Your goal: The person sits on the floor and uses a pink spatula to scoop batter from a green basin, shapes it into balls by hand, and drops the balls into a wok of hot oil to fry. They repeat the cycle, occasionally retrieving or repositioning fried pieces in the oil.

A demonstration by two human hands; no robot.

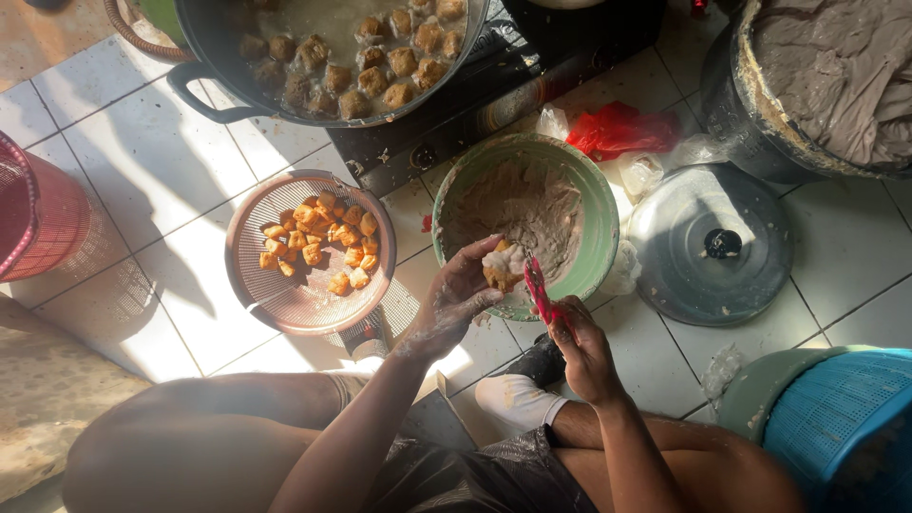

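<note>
- Nearest us, our right hand (581,347) is clenched round a red spoon (538,288), its tip touching the tofu puff.
- Just beyond, our left hand (463,294) has its fingers (483,255) curled round a stuffed tofu puff (503,267), held over the near rim of the green bowl (604,223) of grey paste.
- Left of the bowl, on the tiled floor (180,161), a brown strainer (255,275) carries golden tofu pieces (323,239).
- Right of the bowl lies a metal lid (684,256); a red plastic bag (617,128) lies behind the bowl.
- Farthest, a dark wok (204,47) holds pieces in liquid; a big pot (736,119) of paste stands at right.
</note>
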